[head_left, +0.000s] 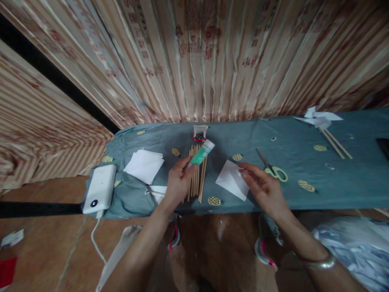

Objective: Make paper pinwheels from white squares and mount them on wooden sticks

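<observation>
My left hand (178, 182) is closed round a green and white glue tube (202, 153), held tilted above a bundle of thin wooden sticks (197, 180) on the blue-grey cloth. My right hand (263, 186) rests with fingers spread on a folded white paper square (231, 178) to the right of the sticks. Green-handled scissors (272, 168) lie just beyond my right hand.
A stack of white paper squares (144, 165) and a white power bank (99, 188) with a cable lie at the left. A small red box of pins (199, 133) sits behind the sticks. A paper pinwheel with sticks (322, 121) lies far right. A patterned curtain hangs behind the table (349, 178).
</observation>
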Tool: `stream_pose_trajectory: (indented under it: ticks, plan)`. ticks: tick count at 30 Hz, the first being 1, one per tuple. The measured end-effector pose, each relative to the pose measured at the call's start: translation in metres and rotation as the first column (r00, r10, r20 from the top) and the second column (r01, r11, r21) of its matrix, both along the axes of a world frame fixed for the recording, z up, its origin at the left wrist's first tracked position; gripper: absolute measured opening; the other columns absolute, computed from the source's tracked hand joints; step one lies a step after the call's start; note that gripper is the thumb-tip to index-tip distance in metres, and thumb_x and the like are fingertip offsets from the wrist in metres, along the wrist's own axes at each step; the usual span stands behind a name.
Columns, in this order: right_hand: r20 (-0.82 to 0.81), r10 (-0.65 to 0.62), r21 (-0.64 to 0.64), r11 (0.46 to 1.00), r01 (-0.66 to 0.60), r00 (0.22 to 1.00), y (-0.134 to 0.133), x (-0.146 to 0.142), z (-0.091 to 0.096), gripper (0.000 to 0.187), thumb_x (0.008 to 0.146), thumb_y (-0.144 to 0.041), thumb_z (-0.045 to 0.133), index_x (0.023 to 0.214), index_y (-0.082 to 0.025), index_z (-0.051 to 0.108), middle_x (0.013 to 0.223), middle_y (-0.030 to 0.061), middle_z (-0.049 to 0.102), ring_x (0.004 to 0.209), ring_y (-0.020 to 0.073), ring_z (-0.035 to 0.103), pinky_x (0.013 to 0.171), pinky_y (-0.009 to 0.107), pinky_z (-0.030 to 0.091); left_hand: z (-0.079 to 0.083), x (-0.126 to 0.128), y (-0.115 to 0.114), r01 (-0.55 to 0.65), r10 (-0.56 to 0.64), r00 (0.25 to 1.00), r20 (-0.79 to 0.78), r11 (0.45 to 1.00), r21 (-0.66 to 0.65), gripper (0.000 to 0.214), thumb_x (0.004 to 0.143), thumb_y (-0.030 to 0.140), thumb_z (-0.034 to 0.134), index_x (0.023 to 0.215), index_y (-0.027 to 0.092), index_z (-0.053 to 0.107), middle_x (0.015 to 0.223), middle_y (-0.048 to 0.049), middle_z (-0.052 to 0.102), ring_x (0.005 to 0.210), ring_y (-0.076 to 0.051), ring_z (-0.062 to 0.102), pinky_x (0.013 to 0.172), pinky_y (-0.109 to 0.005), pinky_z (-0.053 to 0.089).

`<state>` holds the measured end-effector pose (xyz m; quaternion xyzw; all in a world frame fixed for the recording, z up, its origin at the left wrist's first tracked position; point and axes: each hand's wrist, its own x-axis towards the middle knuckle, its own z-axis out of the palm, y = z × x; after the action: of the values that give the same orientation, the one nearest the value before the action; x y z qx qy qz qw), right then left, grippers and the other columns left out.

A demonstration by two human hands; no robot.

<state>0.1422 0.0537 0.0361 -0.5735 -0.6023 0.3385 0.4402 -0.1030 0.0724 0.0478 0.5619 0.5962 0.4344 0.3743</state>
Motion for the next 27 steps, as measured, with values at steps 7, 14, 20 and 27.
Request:
stream_pose_trajectory:
  ticks: [7,14,20,27]
  plan:
    - [-0.684,0.028,-0.337,0.874,-0.350,0.729,-0.008,-0.021,0.021,0.041,0.069,-0.047,0.080,0.099,-0.020,0.074,0.090,0.0049,0.075,0.081,0.0180,0.066,0.074,0.029,0.051,0.016,0.069,-0.031,0.404,-0.158,0.766,0.623,0.872,-0.276,0.052,0.066,0.060,0.073,0.092,0.015,0.073,0.065,-0.0015,0.064,0.057,-0.011,0.055,0.057,-0.023,0.042]
    - [-0.767,-0.159,-0.385,0.889,-0.249,0.621,0.001,-0.019,0.018,0.035,0.063,-0.046,0.084,0.082,-0.018,0.075,0.063,-0.0015,0.067,0.055,0.0099,0.056,0.056,0.022,0.048,0.013,0.076,-0.025,0.421,-0.165,0.763,0.625,0.861,-0.287,0.048,0.069,0.054,0.073,0.093,0.013,0.066,0.055,0.0030,0.060,0.046,-0.006,0.045,0.048,-0.020,0.033]
    - [-0.772,-0.319,-0.394,0.919,-0.019,0.550,0.009,0.002,0.018,0.030,0.066,-0.045,0.083,0.078,-0.020,0.072,0.074,-0.0015,0.070,0.056,0.0071,0.056,0.051,0.017,0.049,0.007,0.052,-0.021,0.288,-0.153,0.888,0.434,0.920,-0.266,0.037,0.073,0.051,0.068,0.085,0.016,0.061,0.070,-0.0021,0.067,0.051,-0.010,0.052,0.050,-0.022,0.039]
    - [-0.822,-0.361,-0.439,0.895,-0.084,0.440,0.006,0.002,0.013,0.024,0.066,-0.035,0.085,0.080,-0.022,0.070,0.081,-0.0014,0.075,0.064,0.0090,0.066,0.058,0.016,0.056,0.001,-0.035,0.012,0.054,-0.005,0.879,-0.477,0.994,0.090,0.031,0.090,0.034,0.046,0.106,0.018,0.067,0.103,-0.0075,0.068,0.086,-0.019,0.063,0.081,-0.032,0.050]
